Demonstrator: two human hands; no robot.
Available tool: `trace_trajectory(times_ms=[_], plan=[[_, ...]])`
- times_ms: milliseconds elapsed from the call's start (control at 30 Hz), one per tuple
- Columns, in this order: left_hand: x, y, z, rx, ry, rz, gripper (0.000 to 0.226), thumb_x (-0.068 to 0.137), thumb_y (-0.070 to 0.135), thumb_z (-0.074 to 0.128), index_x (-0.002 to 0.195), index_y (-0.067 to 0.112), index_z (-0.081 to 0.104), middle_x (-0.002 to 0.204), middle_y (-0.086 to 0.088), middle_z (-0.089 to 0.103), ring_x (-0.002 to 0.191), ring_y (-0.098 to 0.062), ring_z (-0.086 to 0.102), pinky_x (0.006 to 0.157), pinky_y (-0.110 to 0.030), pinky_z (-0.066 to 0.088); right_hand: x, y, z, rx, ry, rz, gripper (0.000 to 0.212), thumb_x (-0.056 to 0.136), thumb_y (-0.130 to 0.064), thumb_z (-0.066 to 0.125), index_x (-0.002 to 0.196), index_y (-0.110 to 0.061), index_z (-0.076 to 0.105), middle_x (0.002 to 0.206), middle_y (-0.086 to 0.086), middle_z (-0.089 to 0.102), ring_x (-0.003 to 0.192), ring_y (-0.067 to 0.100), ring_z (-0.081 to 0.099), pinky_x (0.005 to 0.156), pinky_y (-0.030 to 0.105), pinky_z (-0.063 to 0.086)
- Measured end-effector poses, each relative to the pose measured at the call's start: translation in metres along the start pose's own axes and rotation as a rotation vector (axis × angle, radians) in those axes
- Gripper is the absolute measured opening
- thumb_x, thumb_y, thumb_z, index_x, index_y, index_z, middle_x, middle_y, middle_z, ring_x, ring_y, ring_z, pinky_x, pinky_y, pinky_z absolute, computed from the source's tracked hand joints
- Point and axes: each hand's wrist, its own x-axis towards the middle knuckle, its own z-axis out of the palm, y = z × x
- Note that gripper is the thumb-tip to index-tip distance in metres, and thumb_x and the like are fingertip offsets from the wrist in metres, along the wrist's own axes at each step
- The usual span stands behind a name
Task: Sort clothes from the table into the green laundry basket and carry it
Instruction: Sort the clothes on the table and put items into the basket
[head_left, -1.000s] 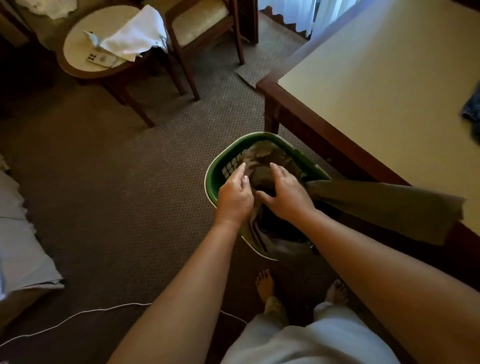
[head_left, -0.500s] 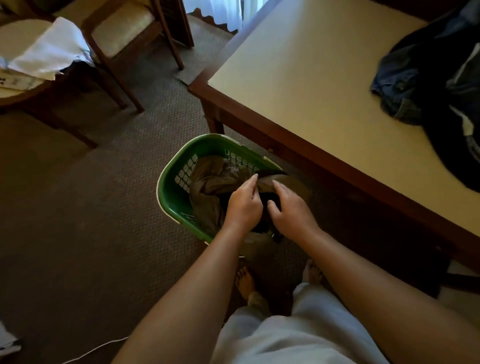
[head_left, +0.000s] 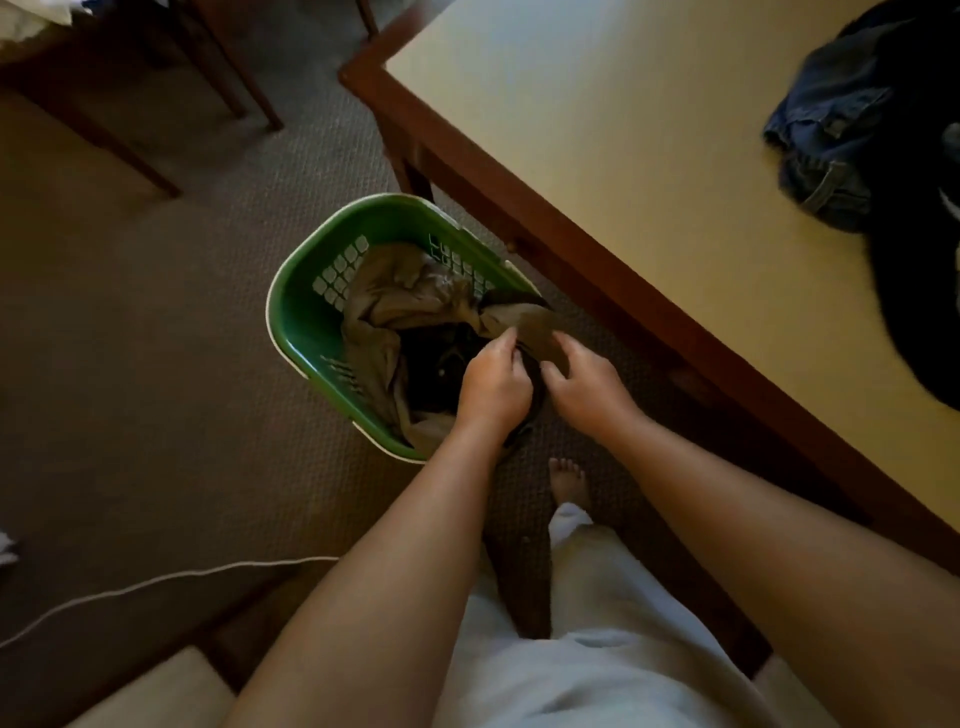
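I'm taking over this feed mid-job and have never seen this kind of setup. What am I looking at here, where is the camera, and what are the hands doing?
There is no machine here. A person wears one wide-angle camera on the head, looking forward and down, so the two bare arms coming up from the bottom edge are that person's own.

The left hand and right hand are both down at the green laundry basket, which stands on the carpet beside the table. Both are at the olive-brown garment where it drapes over the basket's near-right rim; the left hand's fingers pinch it, while the right hand's grip is unclear. Something dark lies beneath it in the basket.

On the table, at the far right, a blue denim garment and a dark garment wait to be sorted. A white cable runs across the floor.
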Motion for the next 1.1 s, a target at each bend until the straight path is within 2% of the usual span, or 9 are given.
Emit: trace_trajectory(times_ms=[133,300,467,600,733,800,967,1033,1100], plan=[[0.008,-0.017,0.025,0.002,0.187,-0.166,0.047,0.109,0.025,0.048,0.155,0.013,0.046,0.154,-0.010,0.053,0.143,-0.024,0.049,0.116,-0.032,0.037,0.038,0.015,-0.007,-0.065,-0.152,0.028,0.068,0.104,-0.043,0.050,0.162,-0.023,0.021,0.164,0.007,0.031,0.151,0.025,0.030,0.117,0.039,0.031],[0.002,-0.057,0.057,-0.017,0.284,-0.324,0.050,0.109,0.028,0.049,0.157,0.018,0.042,0.157,-0.008,0.049,0.144,-0.023,0.047,0.116,-0.034,0.038,0.088,0.038,0.008,-0.175,-0.276,0.051,0.082,0.103,-0.053,0.046,0.163,-0.025,-0.003,0.171,0.002,0.001,0.157,0.026,0.008,0.122,0.041,0.019],[0.000,-0.089,0.073,-0.056,0.445,-0.413,0.044,0.104,0.032,0.058,0.146,0.020,0.055,0.141,-0.008,0.058,0.130,-0.026,0.055,0.110,-0.046,0.048,0.119,0.049,0.028,-0.177,-0.192,0.095,0.099,0.097,-0.059,0.055,0.162,-0.023,-0.010,0.171,0.002,-0.010,0.156,0.032,0.006,0.123,0.049,0.024],[-0.007,-0.112,0.068,-0.208,0.716,-0.754,0.065,0.095,0.024,0.069,0.152,0.016,0.038,0.154,-0.017,0.032,0.138,-0.036,0.038,0.106,-0.045,0.044,0.133,0.055,0.037,-0.011,-0.176,0.281,0.114,0.087,-0.056,0.072,0.162,-0.021,-0.006,0.168,0.010,0.019,0.151,0.037,0.026,0.117,0.049,0.034],[-0.009,-0.126,0.075,-0.620,0.719,-0.891,0.089,0.095,0.019,0.071,0.163,0.018,0.013,0.161,-0.014,0.019,0.138,-0.035,0.043,0.106,-0.038,0.045,0.138,0.062,0.047,0.095,-0.129,0.352,0.101,0.083,-0.052,0.078,0.158,-0.016,0.021,0.156,0.015,0.040,0.139,0.038,0.044,0.107,0.047,0.043],[-0.010,-0.129,0.082,-0.843,0.709,-0.907,0.095,0.095,0.017,0.072,0.164,0.021,0.007,0.165,-0.012,0.024,0.144,-0.033,0.043,0.114,-0.040,0.042,0.140,0.063,0.051,0.159,-0.104,0.394,0.095,0.082,-0.051,0.079,0.155,-0.014,0.029,0.152,0.015,0.044,0.136,0.038,0.047,0.107,0.047,0.045],[-0.007,-0.131,0.092,-1.057,0.577,-0.938,0.061,0.096,0.024,0.073,0.149,0.019,0.042,0.146,-0.009,0.058,0.133,-0.027,0.056,0.115,-0.048,0.044,0.142,0.066,0.057,0.204,-0.083,0.469,0.085,0.085,-0.039,0.080,0.153,-0.014,0.036,0.151,0.015,0.047,0.135,0.038,0.047,0.106,0.049,0.047],[-0.005,-0.131,0.091,-1.057,0.529,-0.937,0.053,0.098,0.025,0.072,0.145,0.015,0.052,0.138,-0.004,0.062,0.128,-0.023,0.058,0.110,-0.040,0.043,0.143,0.063,0.058,0.302,-0.070,0.520,0.081,0.081,-0.030,0.085,0.147,-0.012,0.041,0.147,0.015,0.049,0.131,0.036,0.051,0.100,0.051,0.053],[-0.001,-0.131,0.089,-1.029,0.509,-0.956,0.052,0.097,0.029,0.073,0.143,0.012,0.056,0.136,-0.003,0.064,0.128,-0.024,0.057,0.101,-0.035,0.041,0.143,0.058,0.060,0.327,-0.046,0.535,0.078,0.079,-0.030,0.087,0.142,-0.010,0.045,0.142,0.016,0.053,0.116,0.032,0.058,0.092,0.048,0.058]])
